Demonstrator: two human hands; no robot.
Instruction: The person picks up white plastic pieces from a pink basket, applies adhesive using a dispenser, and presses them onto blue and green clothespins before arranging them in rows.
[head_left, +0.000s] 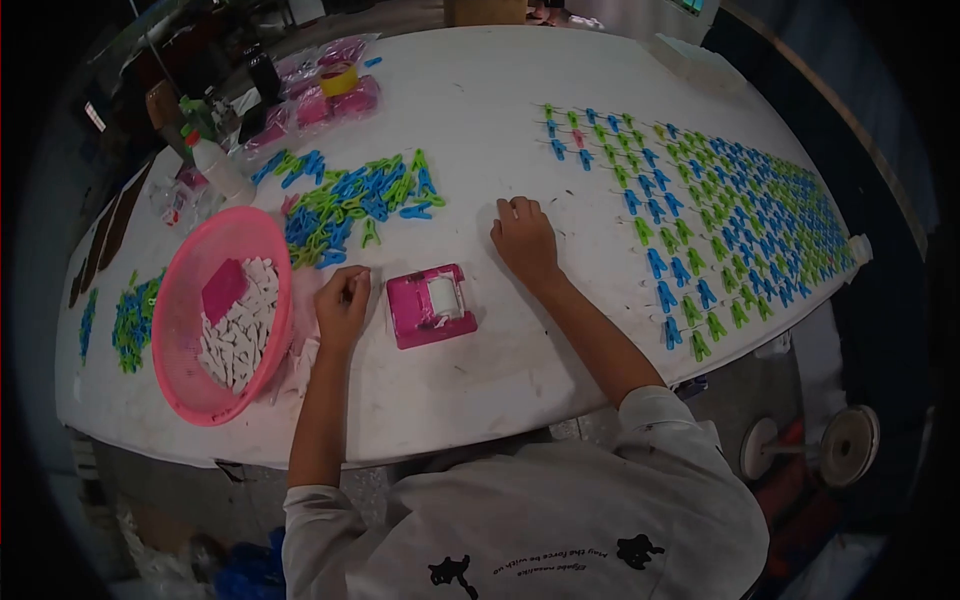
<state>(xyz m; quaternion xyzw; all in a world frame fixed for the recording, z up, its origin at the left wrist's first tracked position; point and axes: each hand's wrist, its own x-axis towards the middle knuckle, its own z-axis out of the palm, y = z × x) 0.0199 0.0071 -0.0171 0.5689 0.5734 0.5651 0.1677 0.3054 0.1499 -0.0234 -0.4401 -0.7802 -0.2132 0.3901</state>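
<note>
Pink holder (405, 308) lies between left hand (342, 302) and right hand (525, 238), curled and well apart, their grip impossible to tell.

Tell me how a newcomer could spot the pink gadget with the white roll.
On the big white table, find the round pink basket holding small white pieces. To its right in the picture, the pink holder lies between the left hand and right hand. Unlike the basket, it's squarish, with a white roll in it.
</note>
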